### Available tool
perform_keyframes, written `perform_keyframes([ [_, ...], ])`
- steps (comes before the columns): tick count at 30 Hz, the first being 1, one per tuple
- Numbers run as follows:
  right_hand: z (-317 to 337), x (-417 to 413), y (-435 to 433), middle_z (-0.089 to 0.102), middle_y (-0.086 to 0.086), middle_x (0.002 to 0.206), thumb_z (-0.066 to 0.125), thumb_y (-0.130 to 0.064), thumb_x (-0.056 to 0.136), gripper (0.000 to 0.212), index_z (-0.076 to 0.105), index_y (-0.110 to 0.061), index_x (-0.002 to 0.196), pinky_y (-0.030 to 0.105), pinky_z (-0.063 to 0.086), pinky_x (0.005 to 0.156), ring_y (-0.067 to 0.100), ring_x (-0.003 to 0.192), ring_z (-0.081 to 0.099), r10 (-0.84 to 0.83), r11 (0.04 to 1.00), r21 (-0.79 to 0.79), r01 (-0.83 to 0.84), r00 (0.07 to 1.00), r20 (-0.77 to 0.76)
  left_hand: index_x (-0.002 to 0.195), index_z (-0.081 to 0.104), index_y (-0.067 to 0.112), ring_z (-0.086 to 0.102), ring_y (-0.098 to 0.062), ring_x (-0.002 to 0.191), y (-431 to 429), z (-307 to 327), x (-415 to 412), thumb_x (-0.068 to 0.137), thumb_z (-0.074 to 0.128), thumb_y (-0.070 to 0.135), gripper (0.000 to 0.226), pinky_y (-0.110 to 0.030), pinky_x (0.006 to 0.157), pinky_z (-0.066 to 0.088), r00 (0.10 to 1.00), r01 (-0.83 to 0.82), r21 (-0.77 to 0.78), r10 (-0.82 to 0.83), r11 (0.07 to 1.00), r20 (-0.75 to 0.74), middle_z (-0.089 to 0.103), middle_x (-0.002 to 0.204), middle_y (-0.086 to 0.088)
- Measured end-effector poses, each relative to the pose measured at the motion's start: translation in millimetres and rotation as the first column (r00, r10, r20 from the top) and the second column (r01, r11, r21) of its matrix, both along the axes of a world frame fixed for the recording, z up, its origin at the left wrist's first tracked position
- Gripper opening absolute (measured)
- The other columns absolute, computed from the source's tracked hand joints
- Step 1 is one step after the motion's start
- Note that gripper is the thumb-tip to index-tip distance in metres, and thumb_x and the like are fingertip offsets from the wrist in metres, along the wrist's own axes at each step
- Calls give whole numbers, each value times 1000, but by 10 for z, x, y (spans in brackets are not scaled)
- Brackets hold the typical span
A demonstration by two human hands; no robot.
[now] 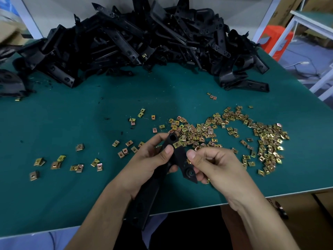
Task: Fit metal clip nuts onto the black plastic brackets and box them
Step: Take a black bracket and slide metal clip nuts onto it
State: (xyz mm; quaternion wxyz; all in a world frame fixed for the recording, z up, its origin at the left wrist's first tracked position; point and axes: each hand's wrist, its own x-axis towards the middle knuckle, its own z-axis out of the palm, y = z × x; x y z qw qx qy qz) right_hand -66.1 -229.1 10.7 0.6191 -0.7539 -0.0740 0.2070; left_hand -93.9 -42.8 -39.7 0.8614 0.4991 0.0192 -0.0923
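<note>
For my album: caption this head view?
Left hand and right hand hold a black plastic bracket bearing a brass-coloured metal clip nut.

The light is dim and even, and a soft shadow darkens the middle of the green surface (54, 123). The pile of black brackets (144, 42) loses detail, and wide-angle distortion bends the blurred edges.

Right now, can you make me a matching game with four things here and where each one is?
Things:
1. bracket with a nut fitted
2. bracket pile
3. loose clip nuts
4. orange stool

Places:
A. far side of the green table
B. beyond the table's right edge
C. gripped by left hand and right hand
D. scattered on the near side

Pairs: 1-C, 2-A, 3-D, 4-B
</note>
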Motion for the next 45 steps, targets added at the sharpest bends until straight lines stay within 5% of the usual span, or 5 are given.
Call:
perform_keyframes([
  [10,-140,-96,50,44,0,50,74,-52,73,40,70,-13,62,18,29,47,9,48,37,-63,997,50,65,997,-52,119,52,-5,62,-14,72,-25,7,-13,94,56,15,32,-26,65,53,990,-59,174,36,983,133,63,90,-8],
  [18,-111,-327,-20,71,-17,83,81,-49,64,31,79,-37,93,13,49,75,-2,81,63,-136,990,44,132,985,109,103,69,23,69,-11,84,-139,76,-83,88,69,23,16,-19,70,55,986,-158,132,150,979,69,72,94,-2],
  [26,22,-449,-582,71,-11,97,75,-39,71,27,74,-38,98,14,50,77,6,94,67,-332,932,-6,362,861,386,126,63,25,69,-27,115,-696,225,-94,92,70,14,36,-37,93,58,998,30,-33,-27,999,65,71,124,-11],
  [36,-21,-733,-2004,75,-9,98,77,-27,86,15,76,-31,101,29,55,86,8,95,71,-717,573,22,819,489,496,126,52,36,75,-29,97,-1917,422,-247,86,79,5,57,-50,88,61,869,492,175,-470,853,-157,76,105,1],
  [45,-133,-1246,-2764,70,-20,96,80,-32,82,23,71,-43,100,8,46,72,-9,91,64,-801,419,-166,893,449,397,126,61,34,75,-19,90,-2879,65,-212,89,75,3,49,-47,87,61,834,542,461,-515,703,-195,74,112,2],
])
